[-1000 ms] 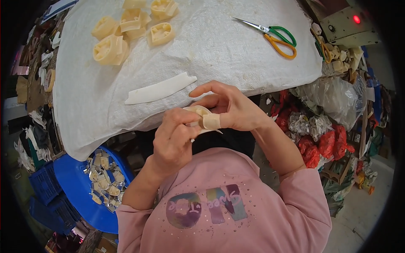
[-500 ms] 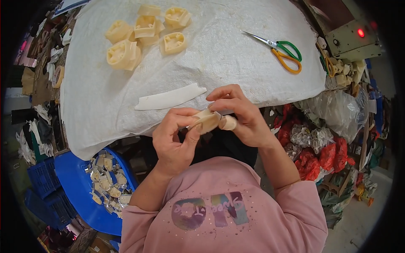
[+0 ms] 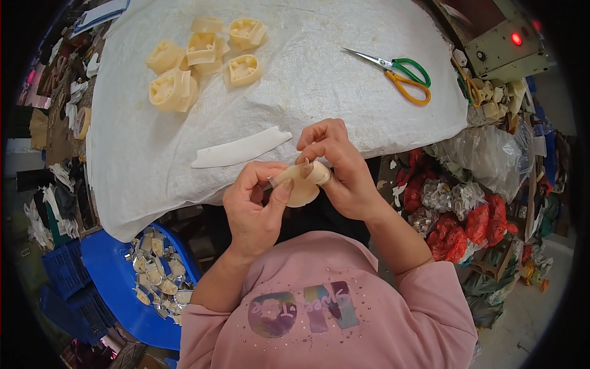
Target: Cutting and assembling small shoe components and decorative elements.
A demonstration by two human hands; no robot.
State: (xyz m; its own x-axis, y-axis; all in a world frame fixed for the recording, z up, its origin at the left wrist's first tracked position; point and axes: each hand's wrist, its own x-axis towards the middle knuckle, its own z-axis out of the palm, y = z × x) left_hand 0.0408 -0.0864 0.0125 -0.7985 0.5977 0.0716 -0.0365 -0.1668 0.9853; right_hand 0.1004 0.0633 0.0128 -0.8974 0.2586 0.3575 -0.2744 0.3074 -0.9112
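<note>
In front of my chest, my left hand (image 3: 253, 200) grips a thin cream molded piece (image 3: 302, 193), its thumb pressed on the near face. The piece is tilted, with its rounded edge pointing down. My right hand (image 3: 344, 169) has its bent fingers and thumb closed at the upper right edge of that piece; a pale wrap (image 3: 321, 174) covers the thumb. Whether something small lies between those fingertips is hidden. Just beyond my hands, a curved white strip (image 3: 241, 149) lies flat on the white cloth covering (image 3: 319, 98).
Several cream cup-like molded parts (image 3: 243, 71) sit at the far left of the table. Scissors (image 3: 399, 75) with green and orange handles lie at the far right. A blue tub (image 3: 101, 264) of shiny-edged cream pieces stands lower left; red plastic bags (image 3: 476, 224) lie at right.
The cream piece has turned, so its broad face now shows instead of its edge. My right thumb has swung up against the rim. The whole view has shifted slightly.
</note>
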